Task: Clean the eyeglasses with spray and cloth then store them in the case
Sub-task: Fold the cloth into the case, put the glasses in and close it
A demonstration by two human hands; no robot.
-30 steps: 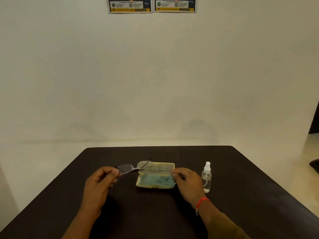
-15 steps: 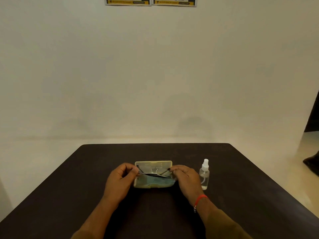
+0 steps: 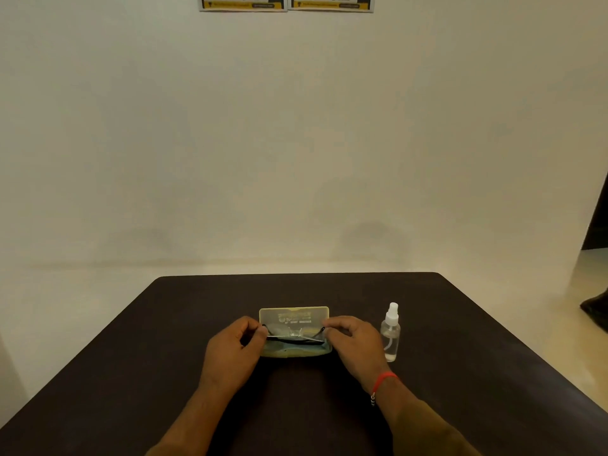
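A pale yellow eyeglass case [image 3: 293, 314] lies open at the middle of the dark table [image 3: 460, 373], lid standing up at the back. Folded dark-framed eyeglasses [image 3: 295, 335] rest across its lower half, over a blue-green cloth [image 3: 289, 348]. My left hand [image 3: 234, 348] pinches the left end of the eyeglasses. My right hand [image 3: 352, 340] pinches their right end. A small clear spray bottle [image 3: 390, 332] with a white nozzle stands upright just right of my right hand, untouched.
The table ends at a far edge [image 3: 296, 274] close behind the case, with a plain wall beyond. Two posters [image 3: 286, 2] hang high on the wall. A dark object [image 3: 595, 309] sits on the floor at far right.
My left hand carried the eyeglasses from left of the case over to it. They were folded, and both hands lowered them into the case over the cloth.
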